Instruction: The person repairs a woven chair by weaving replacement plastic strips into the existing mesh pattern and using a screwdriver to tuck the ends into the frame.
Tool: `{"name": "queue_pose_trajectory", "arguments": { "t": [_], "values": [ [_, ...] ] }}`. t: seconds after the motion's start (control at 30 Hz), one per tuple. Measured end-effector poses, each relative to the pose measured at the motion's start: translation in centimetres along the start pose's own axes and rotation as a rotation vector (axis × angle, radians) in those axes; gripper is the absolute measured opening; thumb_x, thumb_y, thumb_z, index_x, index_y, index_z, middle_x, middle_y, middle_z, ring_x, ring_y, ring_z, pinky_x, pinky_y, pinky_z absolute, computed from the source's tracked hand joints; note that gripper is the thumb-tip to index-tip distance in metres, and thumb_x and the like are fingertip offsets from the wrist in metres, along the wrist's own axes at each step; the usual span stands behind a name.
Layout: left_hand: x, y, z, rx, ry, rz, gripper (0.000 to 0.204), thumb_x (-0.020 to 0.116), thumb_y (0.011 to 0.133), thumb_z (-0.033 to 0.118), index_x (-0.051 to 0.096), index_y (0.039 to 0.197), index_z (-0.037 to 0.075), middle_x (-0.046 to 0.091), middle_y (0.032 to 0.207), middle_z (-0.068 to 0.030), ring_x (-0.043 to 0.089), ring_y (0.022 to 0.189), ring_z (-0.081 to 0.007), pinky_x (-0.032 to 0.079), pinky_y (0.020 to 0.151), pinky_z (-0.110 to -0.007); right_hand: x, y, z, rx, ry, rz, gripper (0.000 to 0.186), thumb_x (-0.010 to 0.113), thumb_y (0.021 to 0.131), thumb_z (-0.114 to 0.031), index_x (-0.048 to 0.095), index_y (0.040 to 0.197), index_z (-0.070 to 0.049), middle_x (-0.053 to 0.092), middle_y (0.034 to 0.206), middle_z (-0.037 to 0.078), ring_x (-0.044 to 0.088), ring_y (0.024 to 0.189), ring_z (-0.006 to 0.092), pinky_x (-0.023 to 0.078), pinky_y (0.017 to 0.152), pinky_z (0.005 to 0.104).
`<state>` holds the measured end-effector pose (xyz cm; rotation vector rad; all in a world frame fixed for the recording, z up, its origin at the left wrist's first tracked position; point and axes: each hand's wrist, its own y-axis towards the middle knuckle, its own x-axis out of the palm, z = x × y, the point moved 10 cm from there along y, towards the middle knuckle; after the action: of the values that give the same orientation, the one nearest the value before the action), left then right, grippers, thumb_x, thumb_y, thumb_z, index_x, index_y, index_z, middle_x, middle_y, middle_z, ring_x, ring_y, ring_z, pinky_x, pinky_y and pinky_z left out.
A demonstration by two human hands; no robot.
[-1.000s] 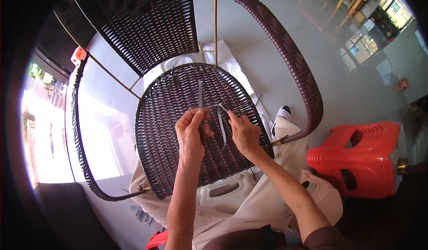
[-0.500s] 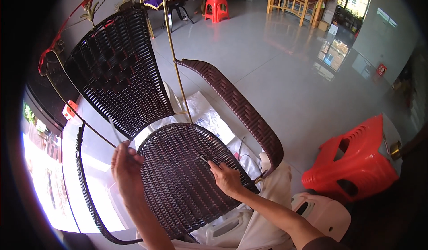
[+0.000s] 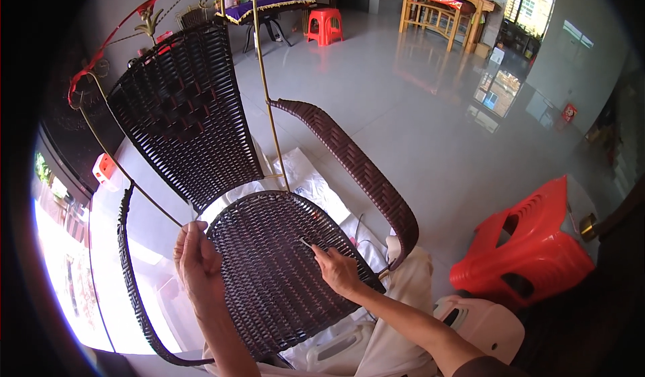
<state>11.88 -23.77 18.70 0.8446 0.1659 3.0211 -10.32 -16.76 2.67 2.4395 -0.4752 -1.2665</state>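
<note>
A dark brown woven wicker chair stands in front of me, with its round seat (image 3: 269,269) nearest and its tall backrest (image 3: 191,115) beyond. My right hand (image 3: 339,271) is over the right part of the seat, fingers closed on a slim metal tool (image 3: 306,242) whose tip points at the weave. My left hand (image 3: 197,256) is raised at the seat's left edge, thumb and fingers pinched together. A thin pale strip (image 3: 194,213) shows just above its fingertips; most of it cannot be made out.
A woven right armrest (image 3: 356,155) and a thinner left armrest (image 3: 131,276) flank the seat. A tipped red plastic stool (image 3: 531,239) and a pale pink stool (image 3: 494,326) are at the right. White sheeting (image 3: 312,182) lies under the chair. Farther back are a red stool (image 3: 326,26) and wooden table (image 3: 447,7).
My left hand has turned and shifted slightly right and down; less of the pale strip shows above it. My right hand stays on the seat with the tool. The view has shifted slightly.
</note>
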Motion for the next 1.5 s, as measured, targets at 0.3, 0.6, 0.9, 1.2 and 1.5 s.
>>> {"name": "queue_pose_trajectory", "arguments": {
  "t": [0.3,0.6,0.9,1.2,1.5],
  "values": [
    [1.6,-0.6,-2.4,0.007,0.065,-0.012,0.017,0.047,0.095,0.016,0.059,0.090,0.005,0.036,0.047,0.0056,0.022,0.036,-0.0011,0.015,0.033,-0.018,-0.3,0.0,-0.2,-0.011,-0.026,0.017,0.029,0.062,0.084,-0.015,0.061,0.113,-0.011,0.054,0.065,0.008,0.055,0.045,0.0223,0.045,0.040,0.0309],
    [4.6,-0.6,-8.3,-0.140,0.023,0.034,0.013,0.051,0.092,0.013,0.061,0.087,0.005,0.051,0.061,0.0025,0.030,0.041,-0.0005,0.019,0.035,-0.016,-0.5,-0.1,0.2,-0.001,-0.051,0.024,0.028,0.061,0.084,-0.015,0.061,0.112,-0.011,0.055,0.067,0.009,0.056,0.046,0.0238,0.046,0.040,0.0318],
    [-0.2,-1.1,-23.0,-0.267,0.107,0.260,0.017,0.054,0.089,0.010,0.060,0.079,-0.002,0.056,0.063,-0.0046,0.040,0.040,-0.0063,0.029,0.036,-0.019,0.0,0.1,-0.6,-0.049,-0.151,0.033,0.026,0.057,0.084,-0.015,0.056,0.110,-0.013,0.052,0.063,0.008,0.056,0.047,0.0248,0.046,0.040,0.0336],
    [-2.6,-3.0,-24.7,-0.194,0.225,0.299,0.017,0.054,0.089,0.013,0.060,0.080,0.000,0.058,0.062,-0.0053,0.041,0.041,-0.0063,0.029,0.037,-0.019,-0.4,-0.2,0.3,-0.002,0.028,-0.018,0.036,0.054,0.079,-0.004,0.054,0.115,-0.008,0.055,0.072,0.014,0.058,0.051,0.0304,0.047,0.042,0.0375],
    [-3.1,-3.5,-24.6,-0.206,0.299,0.318,0.020,0.053,0.089,0.012,0.057,0.078,-0.004,0.060,0.059,-0.0096,0.043,0.040,-0.0087,0.033,0.037,-0.022,-0.4,0.4,0.6,0.000,0.038,-0.007,0.027,0.054,0.084,-0.009,0.059,0.110,-0.006,0.057,0.075,0.015,0.059,0.060,0.0335,0.047,0.050,0.0402]
  ]
}}
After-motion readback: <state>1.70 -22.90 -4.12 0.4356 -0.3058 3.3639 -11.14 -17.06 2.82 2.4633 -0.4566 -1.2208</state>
